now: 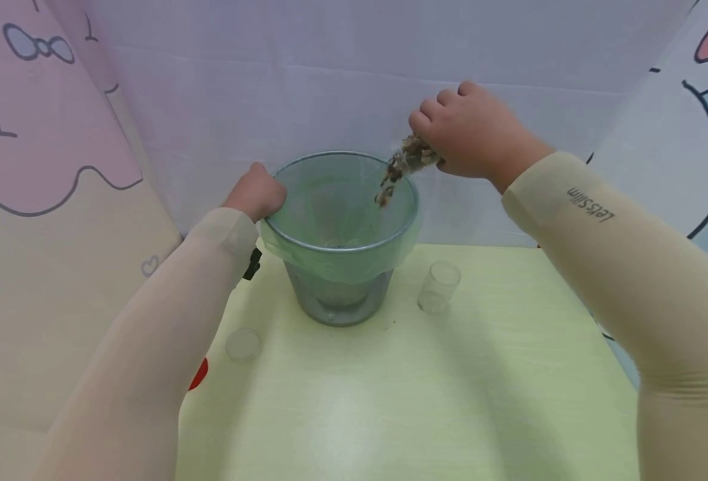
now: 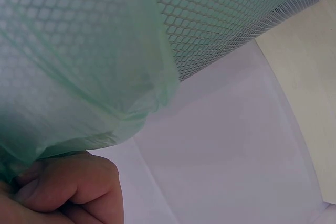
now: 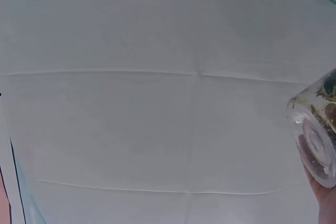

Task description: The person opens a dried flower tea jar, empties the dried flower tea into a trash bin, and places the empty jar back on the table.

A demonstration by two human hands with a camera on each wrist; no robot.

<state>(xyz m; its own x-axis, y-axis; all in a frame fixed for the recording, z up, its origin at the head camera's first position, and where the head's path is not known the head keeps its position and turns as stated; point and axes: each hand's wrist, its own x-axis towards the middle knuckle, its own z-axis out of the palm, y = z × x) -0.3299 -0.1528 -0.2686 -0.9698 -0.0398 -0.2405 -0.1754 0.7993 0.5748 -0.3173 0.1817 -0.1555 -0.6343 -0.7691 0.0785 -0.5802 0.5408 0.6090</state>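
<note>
A grey mesh wastebasket (image 1: 337, 294) stands on the table, lined with a green plastic bag (image 1: 342, 257) folded over its rim. My left hand (image 1: 256, 192) is at the left side of the rim, its curled fingers gripping the bag; the left wrist view shows the hand (image 2: 73, 190) below the bag's edge. Up at the right, my right hand (image 1: 471, 133) holds a clear jar (image 3: 314, 142) tilted mouth-down toward the basket. Brown and pale dried bits (image 1: 393, 167) spill from it into the bag. In the head view the hand mostly hides the jar.
To the right of the basket, a second clear jar (image 1: 439, 287) stands on the pale table (image 1: 354, 401). A round clear lid (image 1: 243, 344) lies on the left. A white cloth wall (image 1: 240, 80) rises behind, and patterned sheets (image 1: 35, 280) flank the table.
</note>
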